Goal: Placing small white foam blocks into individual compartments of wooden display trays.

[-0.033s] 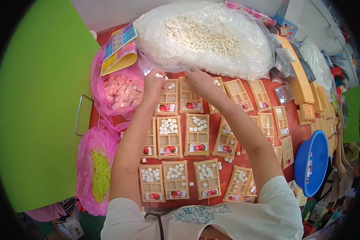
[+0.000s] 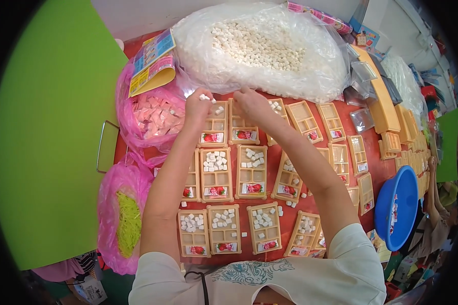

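Several small tan trays [image 2: 216, 175] with a red picture label lie in rows on the red table; many hold small white cubes. My left hand [image 2: 197, 108] pinches a few white cubes [image 2: 205, 97] above the far-row tray [image 2: 215, 127]. Next to it, my right hand [image 2: 253, 105] reaches with bent fingers over the neighbouring tray [image 2: 243, 127]; whatever it may hold is hidden. Just beyond both hands lies a large clear bag of white cubes [image 2: 264, 46].
A pink bag of pink cubes [image 2: 152, 117] and a pink bag of yellow-green strands [image 2: 124, 218] sit left of the trays, beside a green board [image 2: 51, 132]. Empty trays are stacked at the right [image 2: 387, 117], near a blue bowl [image 2: 398, 208].
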{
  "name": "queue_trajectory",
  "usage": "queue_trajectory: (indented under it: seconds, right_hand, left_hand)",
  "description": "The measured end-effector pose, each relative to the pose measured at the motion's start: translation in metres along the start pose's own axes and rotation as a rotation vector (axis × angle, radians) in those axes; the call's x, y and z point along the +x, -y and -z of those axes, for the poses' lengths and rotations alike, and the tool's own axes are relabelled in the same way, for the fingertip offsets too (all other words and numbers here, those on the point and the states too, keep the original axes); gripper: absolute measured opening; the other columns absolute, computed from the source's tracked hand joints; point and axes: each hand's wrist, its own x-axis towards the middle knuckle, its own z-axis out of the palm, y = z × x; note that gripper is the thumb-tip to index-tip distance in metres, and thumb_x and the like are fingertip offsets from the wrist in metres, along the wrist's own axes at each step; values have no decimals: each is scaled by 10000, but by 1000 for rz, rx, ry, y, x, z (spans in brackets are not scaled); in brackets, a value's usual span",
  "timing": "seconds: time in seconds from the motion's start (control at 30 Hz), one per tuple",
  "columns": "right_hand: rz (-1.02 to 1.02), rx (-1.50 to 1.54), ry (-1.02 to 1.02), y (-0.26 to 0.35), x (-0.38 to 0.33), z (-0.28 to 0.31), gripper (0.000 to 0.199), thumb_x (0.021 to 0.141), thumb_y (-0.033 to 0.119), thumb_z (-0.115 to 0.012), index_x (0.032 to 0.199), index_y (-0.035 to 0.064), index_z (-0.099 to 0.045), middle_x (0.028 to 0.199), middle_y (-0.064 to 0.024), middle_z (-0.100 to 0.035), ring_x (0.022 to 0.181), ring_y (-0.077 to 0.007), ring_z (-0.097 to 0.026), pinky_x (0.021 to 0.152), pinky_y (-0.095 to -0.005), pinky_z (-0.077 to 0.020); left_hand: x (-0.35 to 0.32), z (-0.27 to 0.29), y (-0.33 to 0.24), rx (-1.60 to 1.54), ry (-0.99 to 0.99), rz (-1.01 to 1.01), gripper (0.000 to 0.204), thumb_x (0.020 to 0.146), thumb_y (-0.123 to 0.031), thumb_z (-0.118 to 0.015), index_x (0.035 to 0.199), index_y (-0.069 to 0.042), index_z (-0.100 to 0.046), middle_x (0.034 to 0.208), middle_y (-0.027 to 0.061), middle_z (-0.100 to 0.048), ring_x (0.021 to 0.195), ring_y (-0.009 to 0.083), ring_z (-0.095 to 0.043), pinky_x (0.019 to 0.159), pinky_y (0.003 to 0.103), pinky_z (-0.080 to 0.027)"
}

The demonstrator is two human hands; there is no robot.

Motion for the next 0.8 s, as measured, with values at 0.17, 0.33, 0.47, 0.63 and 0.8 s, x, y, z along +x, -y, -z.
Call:
queue_trajectory:
  seconds: [0.17,0.33,0.47,0.63,0.8]
  right_hand:
    - [218,-66,-93,-6,-5,-21,200,854,34,-591,1050,30,-632,1057,-168,-574,1039,-332,-603,855,-430,-512]
    - [44,283,-198,-21,-3,-8,243,815,-105,-535,982,13,-667,969,-136,-627,925,-257,-625,828,-357,-510]
    - [-92,461,-286,-52,-11,7,222,840,-93,-516,944,12,-681,880,-109,-643,829,-213,-613,778,-318,-502]
    - [-107,218,-209,-51,-35,18,143,885,-12,-552,954,23,-672,939,-119,-635,876,-284,-634,794,-359,-505]
    - [128,-195,-327,-43,-50,34,73,912,91,-600,932,39,-648,939,-135,-621,891,-360,-626,783,-424,-506]
  left_hand:
    - [0,-9,15,284,-34,-329,130,770,31,-552,857,-41,-617,775,5,-572,671,98,-515,599,261,-418]
    - [-5,-3,9,166,-47,-278,142,777,29,-537,864,-36,-628,788,11,-590,711,97,-527,626,237,-415]
    - [-8,-4,-3,-269,-103,-72,179,783,28,-528,899,-40,-646,808,37,-621,705,107,-569,618,221,-442]
    - [-21,-30,-25,-305,23,-80,144,796,-1,-560,909,-37,-642,792,55,-629,666,113,-586,579,247,-470]
    - [-5,-59,-7,440,82,-332,182,823,-85,-574,990,-53,-638,863,125,-643,780,213,-635,688,321,-513]
